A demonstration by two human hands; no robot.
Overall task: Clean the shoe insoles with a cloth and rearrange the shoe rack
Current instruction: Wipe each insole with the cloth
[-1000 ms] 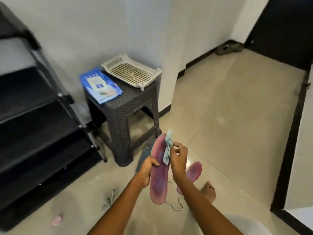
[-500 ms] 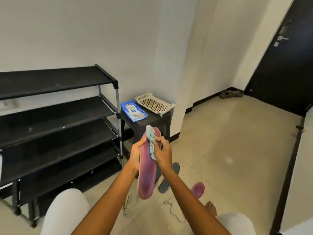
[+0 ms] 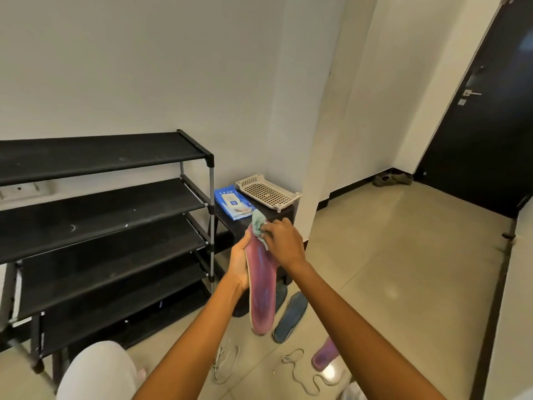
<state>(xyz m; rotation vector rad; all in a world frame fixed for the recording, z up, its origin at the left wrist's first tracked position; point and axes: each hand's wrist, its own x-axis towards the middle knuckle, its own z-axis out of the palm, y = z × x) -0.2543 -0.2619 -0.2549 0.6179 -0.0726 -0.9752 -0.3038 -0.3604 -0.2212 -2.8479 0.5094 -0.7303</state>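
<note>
I hold a long pink insole [image 3: 261, 295] upright in front of me. My left hand [image 3: 239, 264] grips its left edge near the upper half. My right hand [image 3: 284, 242] pinches a pale green cloth [image 3: 258, 223] against the insole's top end. A second pink insole [image 3: 324, 355] lies on the floor, partly hidden behind my right forearm. A dark blue insole [image 3: 290, 316] lies on the floor beside it. The black shoe rack [image 3: 101, 223] with several bare shelves stands at the left.
A dark wicker stool [image 3: 285, 215] beside the rack carries a blue wipes pack [image 3: 232, 202] and a cream perforated tray [image 3: 268, 193]. Loose shoelaces [image 3: 300, 373] lie on the tiled floor. A pair of shoes [image 3: 392, 179] sits by the dark door [image 3: 490, 125]. My knee [image 3: 98, 370] is at lower left.
The view has tilted up, bringing the whole shoe rack and door into sight. My right hand with the cloth stays at the insole's top end; the insole has been raised.
</note>
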